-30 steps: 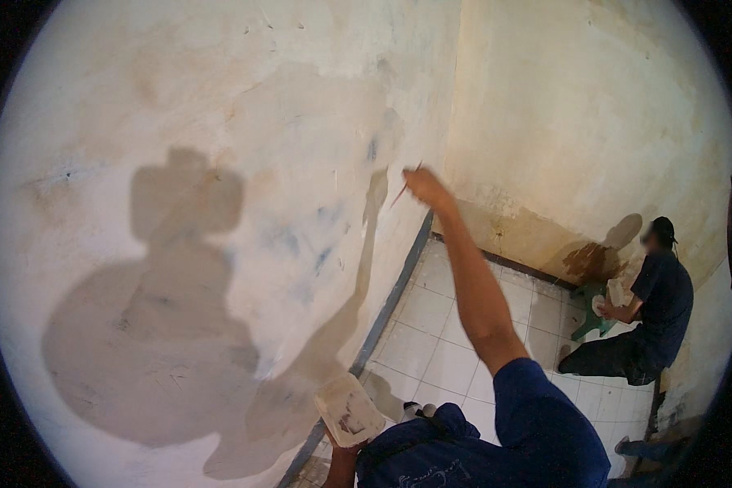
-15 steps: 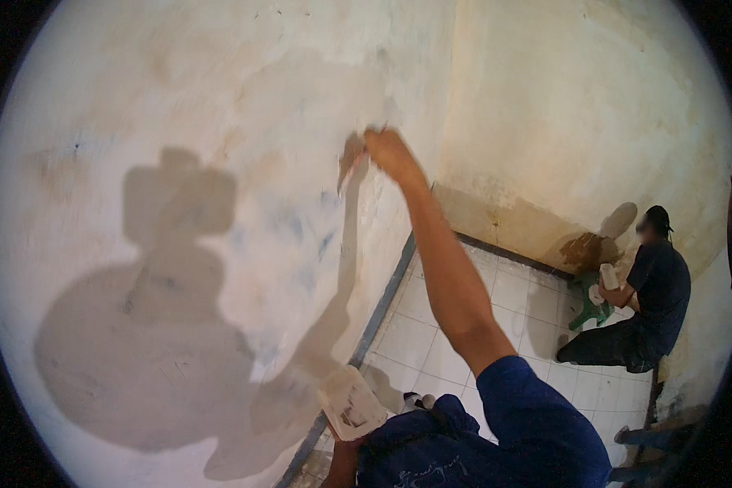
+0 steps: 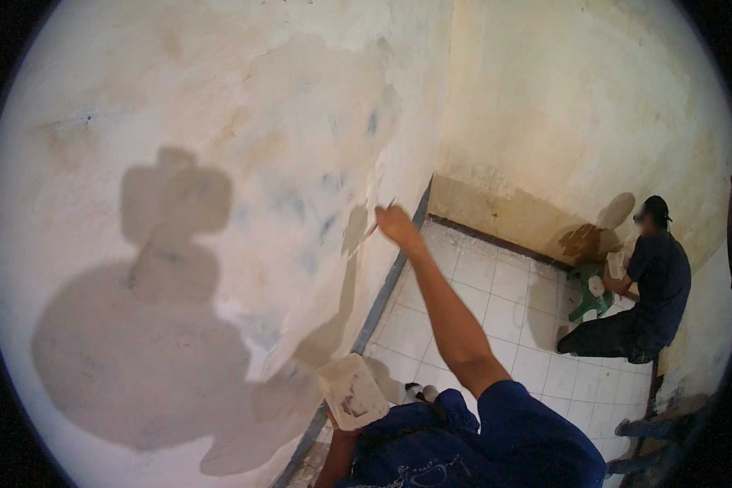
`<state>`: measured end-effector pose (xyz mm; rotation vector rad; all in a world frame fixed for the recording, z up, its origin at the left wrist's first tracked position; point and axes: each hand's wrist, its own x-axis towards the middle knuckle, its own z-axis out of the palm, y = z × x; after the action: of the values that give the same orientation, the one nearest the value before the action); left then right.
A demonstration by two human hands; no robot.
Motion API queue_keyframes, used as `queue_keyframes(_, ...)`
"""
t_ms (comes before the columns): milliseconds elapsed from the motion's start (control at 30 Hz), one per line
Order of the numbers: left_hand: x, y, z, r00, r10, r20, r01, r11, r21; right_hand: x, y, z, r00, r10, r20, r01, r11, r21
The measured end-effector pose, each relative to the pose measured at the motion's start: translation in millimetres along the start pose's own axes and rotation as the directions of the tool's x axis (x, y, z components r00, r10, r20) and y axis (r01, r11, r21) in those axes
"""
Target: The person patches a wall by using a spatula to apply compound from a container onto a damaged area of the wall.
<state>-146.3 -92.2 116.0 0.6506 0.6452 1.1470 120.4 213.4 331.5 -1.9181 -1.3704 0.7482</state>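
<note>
Against the stained white wall [image 3: 285, 98], my right hand [image 3: 396, 226] is closed around a thin red-handled putty knife [image 3: 372, 230], seen nearly edge-on. Its pale end points down and left, close to the wall; whether it touches cannot be made out. Low in front of my body, my left hand [image 3: 332, 419] holds a whitish rectangular plastic tub [image 3: 355, 394] from beneath and the side, its fingers mostly hidden. Some pale and darker residue shows inside the tub. Damp grey and bluish patches mark the wall left of my right hand.
At the right, another person [image 3: 659, 276] kneels by a green plastic stool [image 3: 590, 305], holding a pale container [image 3: 616, 264]. White floor tiles [image 3: 472, 268] meet the wall along a dark skirting [image 3: 386, 285]. Another person's legs [image 3: 659, 439] show at the lower right.
My right hand has moved down along the wall with the putty knife. The tub stays in my left hand, slightly shifted. The kneeling person's container has moved slightly.
</note>
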Motion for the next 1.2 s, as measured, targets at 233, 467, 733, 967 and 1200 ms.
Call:
queue_keyframes(233, 6, -6, -4, 0.998, -0.023, 0.065, 0.022, 1.000, 0.018, -19, -58, -18, 0.975, -0.196, -0.109, 0.176, 0.970, -0.169)
queue_keyframes(467, 10, -13, 2, 0.996, -0.018, 0.089, 0.024, 0.997, -0.067, 3, -173, -137, 0.854, -0.321, -0.410, 0.406, 0.903, 0.139)
queue_keyframes(733, 6, -2, 2, 0.996, -0.075, 0.041, 0.081, 0.981, -0.178, -22, -89, -135, 0.969, -0.147, -0.201, 0.181, 0.970, 0.164)
queue_keyframes(967, 9, -14, -12, 0.994, -0.101, 0.033, 0.106, 0.970, -0.220, -27, 28, 24, 0.987, 0.131, -0.097, -0.126, 0.991, 0.055)
queue_keyframes(1200, 14, -18, -18, 0.993, -0.112, 0.039, 0.119, 0.962, -0.247, -6, -66, -25, 0.898, -0.431, -0.088, 0.402, 0.885, -0.236)
